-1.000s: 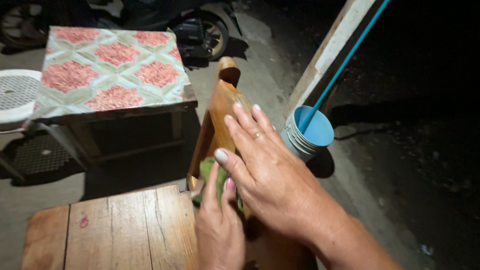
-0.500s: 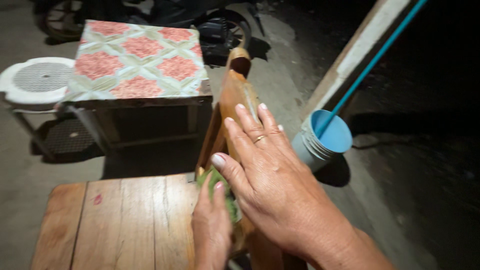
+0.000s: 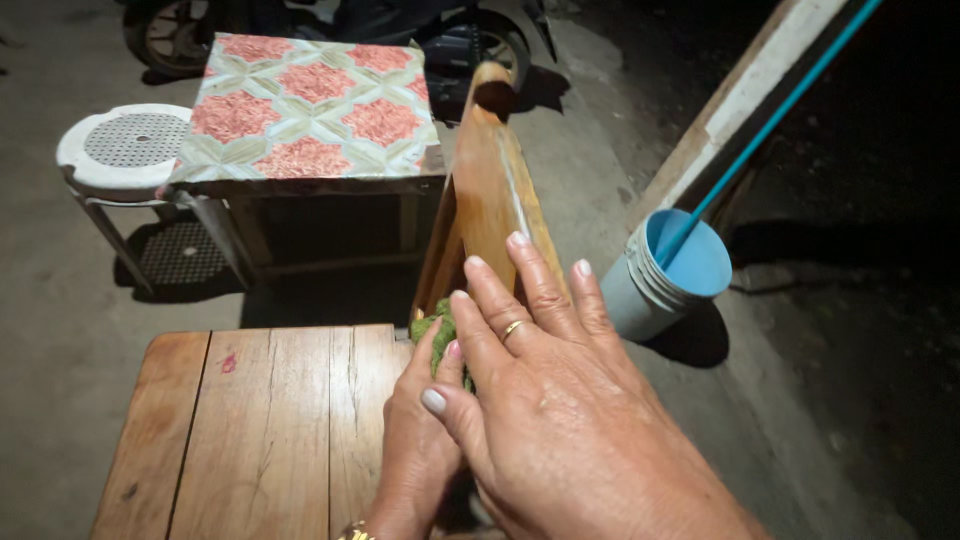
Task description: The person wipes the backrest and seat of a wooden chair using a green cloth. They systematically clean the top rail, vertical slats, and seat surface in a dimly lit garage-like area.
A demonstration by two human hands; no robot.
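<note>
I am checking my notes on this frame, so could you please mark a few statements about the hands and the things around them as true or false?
1. The right hand lies flat on the slanted wooden board. True.
2. The left hand holds a red cloth. False: it pinches a green leafy bundle.
3. A blue pole stands in the blue cup. True.
4. The patterned table carries the white stool. False: the white stool stands beside it on the ground.
5. A ring shows on the right hand. True.
</note>
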